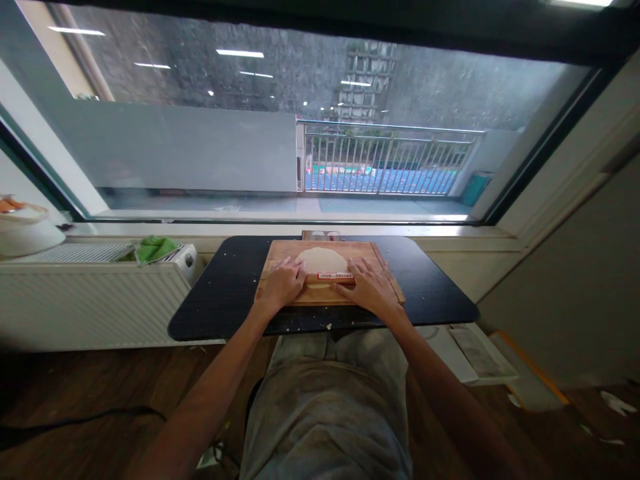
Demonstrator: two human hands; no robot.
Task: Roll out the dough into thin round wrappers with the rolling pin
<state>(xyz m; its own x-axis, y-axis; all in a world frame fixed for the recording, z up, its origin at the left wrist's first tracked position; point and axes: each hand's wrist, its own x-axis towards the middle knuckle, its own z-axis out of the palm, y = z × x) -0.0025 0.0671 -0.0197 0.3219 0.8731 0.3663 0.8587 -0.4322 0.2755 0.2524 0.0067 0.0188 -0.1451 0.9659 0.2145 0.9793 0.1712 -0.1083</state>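
Note:
A flat, pale sheet of dough (323,259) lies on a wooden board (345,299), with a rolling pin (327,278) across its near part. The pin bears a red and white label on its middle. My left hand (285,285) is on the pin's left end, its fingers over the wood. At the right end my right hand (369,285) grips the pin, fingers on the far side and thumb on the near side. Both ends of the pin are hidden beneath my hands. A strip of dough shows on the near side of the pin.
The board rests on a black table (435,293) with pale crumbs near its front edge. Behind it is a small box (321,235) by the window sill. A white radiator (95,300) with a green cloth (155,249) stands left. A white container (30,230) sits farther left.

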